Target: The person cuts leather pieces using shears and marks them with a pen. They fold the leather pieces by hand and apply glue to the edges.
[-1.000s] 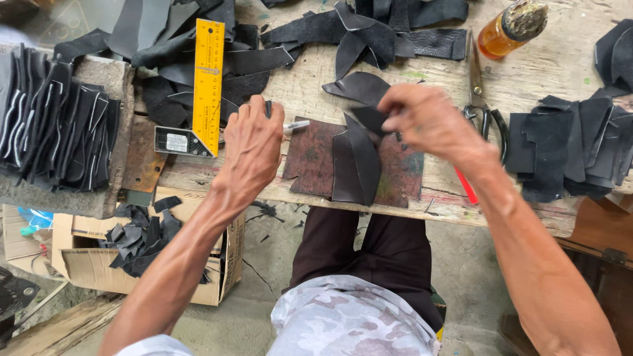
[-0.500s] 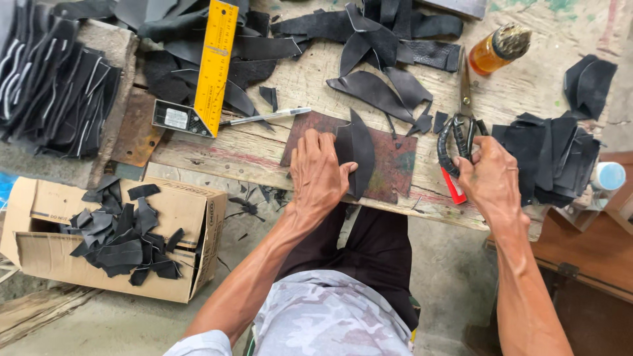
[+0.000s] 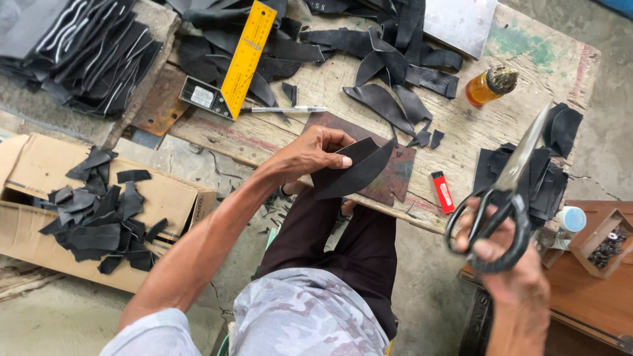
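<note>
My left hand (image 3: 311, 153) grips a curved piece of black leather (image 3: 353, 171) and holds it up over the near edge of the wooden workbench (image 3: 455, 132). Below the piece lies a rusty metal plate (image 3: 399, 175). My right hand (image 3: 504, 267) is raised at the right with a pair of large black-handled scissors (image 3: 504, 198) in it, blades together and pointing up and away. The scissors are well apart from the leather piece.
A yellow square ruler (image 3: 245, 58), a pen (image 3: 283, 109), a red lighter (image 3: 442, 192) and an orange bottle (image 3: 486, 86) lie on the bench among black leather strips (image 3: 395, 59). Stacked pieces (image 3: 79, 53) sit at left. A cardboard box (image 3: 39, 198) of scraps stands below.
My left hand has lifted the leather piece off the metal plate. My right hand has picked the scissors up from the bench and raised them at the right.
</note>
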